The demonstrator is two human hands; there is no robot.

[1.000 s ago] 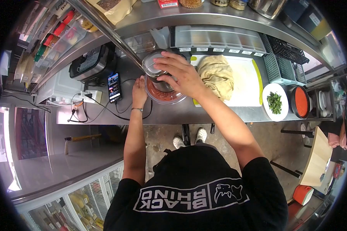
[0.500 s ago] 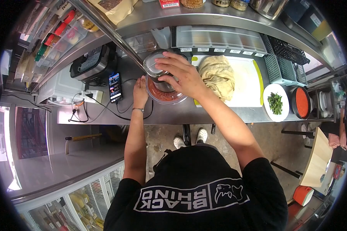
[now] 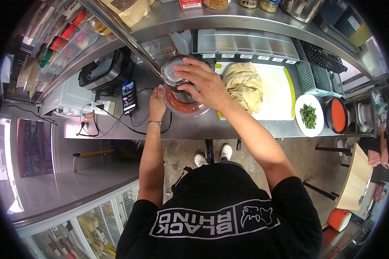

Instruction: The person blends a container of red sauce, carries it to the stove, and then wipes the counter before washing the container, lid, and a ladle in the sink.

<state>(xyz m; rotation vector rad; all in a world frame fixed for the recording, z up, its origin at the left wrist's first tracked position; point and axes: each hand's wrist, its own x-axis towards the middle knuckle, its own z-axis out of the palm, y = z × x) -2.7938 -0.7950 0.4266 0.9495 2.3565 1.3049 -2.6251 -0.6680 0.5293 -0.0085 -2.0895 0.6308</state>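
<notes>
On the steel counter stands what looks like an electric food chopper, its clear bowl (image 3: 188, 109) holding a reddish, finely chopped mass. My right hand (image 3: 203, 84) grips the chopper's round grey-and-black top (image 3: 172, 71) from above, fingers spread over it and thumb on the near side. Against the left side of the bowl, my left hand (image 3: 157, 102) holds with its fingers close together; part of its grip is hidden. To the right, a crumpled beige cloth (image 3: 244, 88) lies on a white cutting board (image 3: 274, 95) with yellow-green edges.
A white plate of chopped greens (image 3: 308, 115) and a black bowl of red sauce (image 3: 338, 115) stand at the right. A phone (image 3: 129, 98), a power strip (image 3: 104, 108) and loose cables lie left. Overhead run a metal shelf (image 3: 229, 20) and a slanting pole (image 3: 125, 36).
</notes>
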